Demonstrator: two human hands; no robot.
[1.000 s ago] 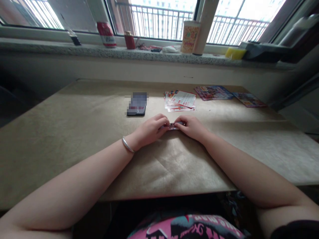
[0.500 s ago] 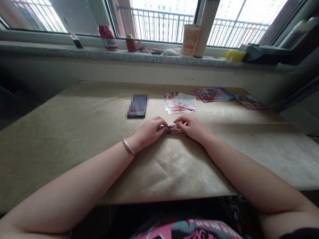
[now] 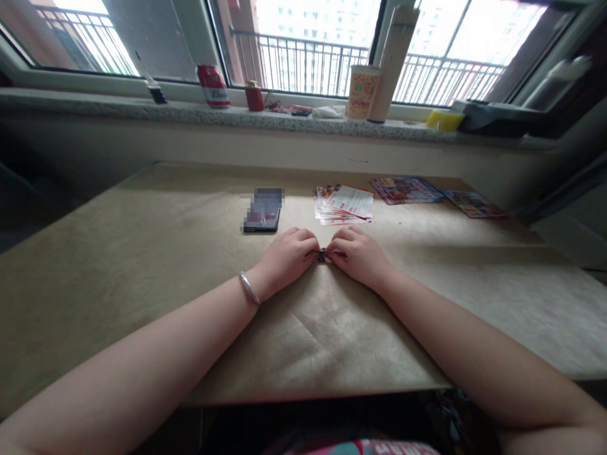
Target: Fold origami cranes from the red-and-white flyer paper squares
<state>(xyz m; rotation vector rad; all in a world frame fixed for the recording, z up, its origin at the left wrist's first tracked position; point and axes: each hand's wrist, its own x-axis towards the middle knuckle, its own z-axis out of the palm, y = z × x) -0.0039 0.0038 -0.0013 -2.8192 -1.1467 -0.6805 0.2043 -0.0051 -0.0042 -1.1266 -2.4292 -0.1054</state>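
Note:
My left hand (image 3: 294, 254) and my right hand (image 3: 355, 254) meet at the middle of the table, fingers closed and bent down. Between their fingertips shows a small bit of colourful folded printed paper (image 3: 323, 255), gripped from both sides; most of it is hidden by the fingers. A silver bangle (image 3: 249, 288) circles my left wrist. Just beyond the hands lies a fanned pile of white and red printed cards (image 3: 345, 203). Left of that pile rests a dark phone (image 3: 263, 212), its image partly pixelated.
Colourful printed sheets (image 3: 408, 189) and another such sheet (image 3: 474, 203) lie at the table's back right. On the stone windowsill (image 3: 180, 116) stand a red can (image 3: 213, 86), a red bottle (image 3: 254, 97), a paper cup (image 3: 362, 92), a tall tube (image 3: 391, 66) and a yellow object (image 3: 444, 120).
My hands have moved closer together, and less of the folded paper shows between them. The fingers have curled in more. The whole view has shifted slightly, with things appearing lower.

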